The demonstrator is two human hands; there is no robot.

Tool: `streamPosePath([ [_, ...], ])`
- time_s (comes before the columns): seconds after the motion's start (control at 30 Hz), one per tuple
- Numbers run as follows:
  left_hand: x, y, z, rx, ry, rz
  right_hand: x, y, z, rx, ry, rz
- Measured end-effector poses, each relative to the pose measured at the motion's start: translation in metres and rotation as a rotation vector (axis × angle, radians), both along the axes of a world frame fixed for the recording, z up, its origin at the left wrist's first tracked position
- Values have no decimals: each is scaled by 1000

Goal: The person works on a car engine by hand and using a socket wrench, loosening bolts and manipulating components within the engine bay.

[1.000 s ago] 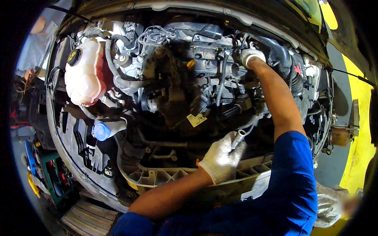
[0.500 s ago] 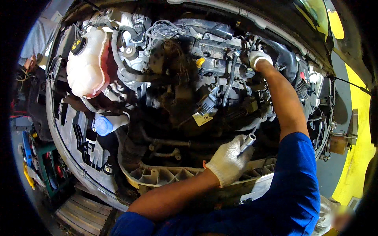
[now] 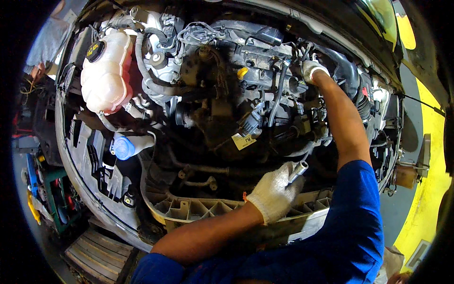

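Observation:
My left hand (image 3: 274,193), in a pale knitted glove, is closed around a silver socket tool (image 3: 298,172) with a hollow round end. It hovers over the front edge of the engine bay, near the ribbed crossmember (image 3: 213,208). My right arm stretches to the back right of the engine (image 3: 265,64). There my gloved right hand (image 3: 312,71) dips among hoses and wires beside the black oil filler cap (image 3: 299,86). Its fingers are hidden, so whatever they touch does not show.
A white coolant tank (image 3: 106,73) and a blue-capped filler neck (image 3: 125,147) line the left side. A black air hose (image 3: 347,71) runs close to my right hand. The raised hood's edge (image 3: 302,21) spans the back. A wooden step (image 3: 99,255) stands lower left.
Both hands stay almost in place, the left with the socket tool still in its grip. The view has shifted slightly. A person at the lower right edge has moved lower.

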State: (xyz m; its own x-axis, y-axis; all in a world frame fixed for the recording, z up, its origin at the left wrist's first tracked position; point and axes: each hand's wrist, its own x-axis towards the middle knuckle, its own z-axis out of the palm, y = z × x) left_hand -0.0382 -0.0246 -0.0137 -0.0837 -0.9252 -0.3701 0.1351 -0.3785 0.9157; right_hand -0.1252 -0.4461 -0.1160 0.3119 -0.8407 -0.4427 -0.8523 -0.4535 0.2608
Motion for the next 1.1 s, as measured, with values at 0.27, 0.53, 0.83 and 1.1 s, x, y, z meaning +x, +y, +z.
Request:
streamPosePath([
  [0.27,2,1,-1,-10,8,11,6,5,9,16,35,70],
  [0.53,-1,3,-1,-27,6,38,13,17,18,15,139,63],
  [0.83,-6,3,-10,-76,13,70,21,32,24,-64,95,18],
  [1.1,-3,4,-4,-34,-18,32,9,11,17,86,67,38],
])
